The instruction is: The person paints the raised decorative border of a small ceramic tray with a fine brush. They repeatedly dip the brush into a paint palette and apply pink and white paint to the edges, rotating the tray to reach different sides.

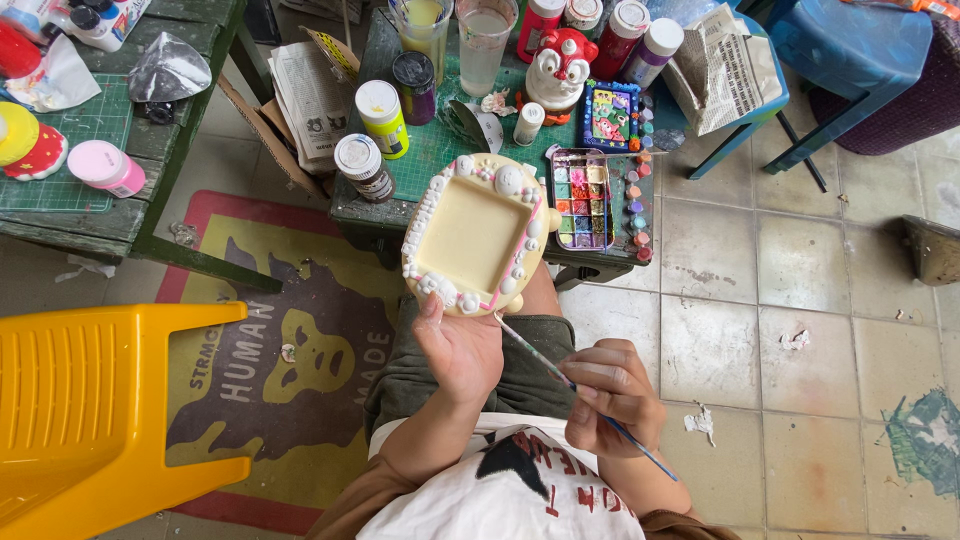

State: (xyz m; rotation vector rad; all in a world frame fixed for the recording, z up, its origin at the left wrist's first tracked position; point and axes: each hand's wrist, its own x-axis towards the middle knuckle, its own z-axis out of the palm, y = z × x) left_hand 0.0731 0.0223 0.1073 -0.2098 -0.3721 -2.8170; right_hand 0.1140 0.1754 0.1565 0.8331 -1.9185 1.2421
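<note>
Now left hand [462, 345] fingers clasp cream frame [478, 235] underneath; right hand [610, 392] pinches paintbrush [560, 375].

The left hand [462, 345] covers the lower edge of the cream frame [478, 235], so that stretch of its rim cannot be seen. The paintbrush [585, 398] passes inside the right hand [610, 395]; its middle is hidden by the fingers, and its tip by the frame is too fine to make out. At the top of the frame, two cups [455, 35] and several paint bottles [622, 30] are cut off. The yellow plastic chair [95, 410] runs off the lower left edge. Both forearms leave at the bottom edge.
</note>
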